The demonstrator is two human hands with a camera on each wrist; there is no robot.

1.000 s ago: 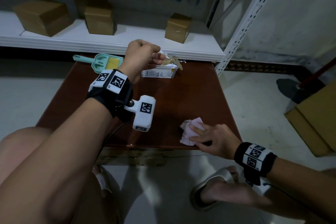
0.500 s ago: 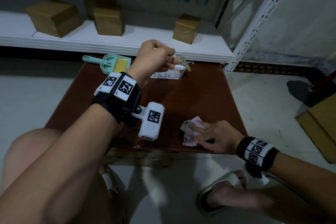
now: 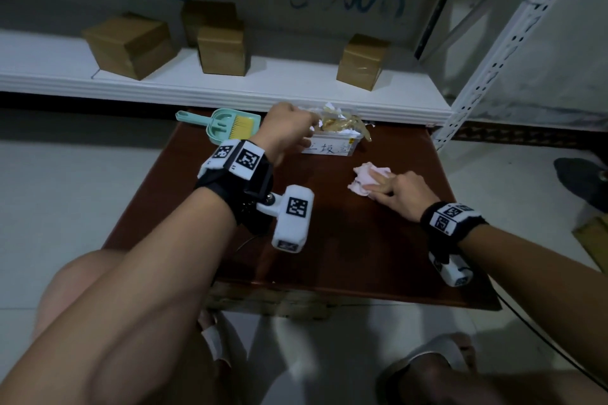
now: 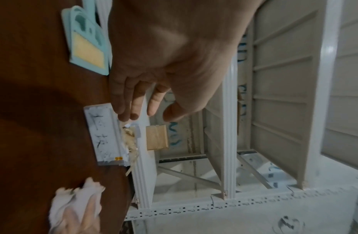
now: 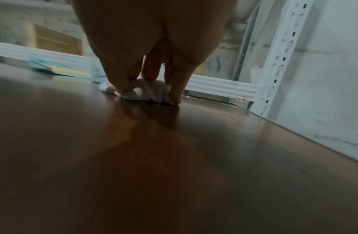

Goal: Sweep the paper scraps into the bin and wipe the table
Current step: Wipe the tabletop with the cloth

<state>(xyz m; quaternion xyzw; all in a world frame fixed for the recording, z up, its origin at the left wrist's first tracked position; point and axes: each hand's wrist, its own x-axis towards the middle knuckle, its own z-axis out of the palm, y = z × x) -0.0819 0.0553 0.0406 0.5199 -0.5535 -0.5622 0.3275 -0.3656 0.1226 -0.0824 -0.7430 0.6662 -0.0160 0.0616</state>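
A small clear bin with a handwritten label stands at the far edge of the brown table, heaped with paper scraps and tape. My left hand hovers over the bin's left end. In the left wrist view its fingers hang relaxed above the bin and hold nothing. My right hand presses a crumpled pink-white cloth onto the table to the right of the bin. In the right wrist view the cloth is bunched between thumb and outer finger.
A teal dustpan with a yellow-bristled brush lies at the table's far left corner. Behind the table runs a white shelf with cardboard boxes, and its perforated post rises at the right. My knee is by the near edge.
My right hand has slid the cloth from the near edge up the table toward the bin. My left hand, curled over the bin before, now has loose fingers.
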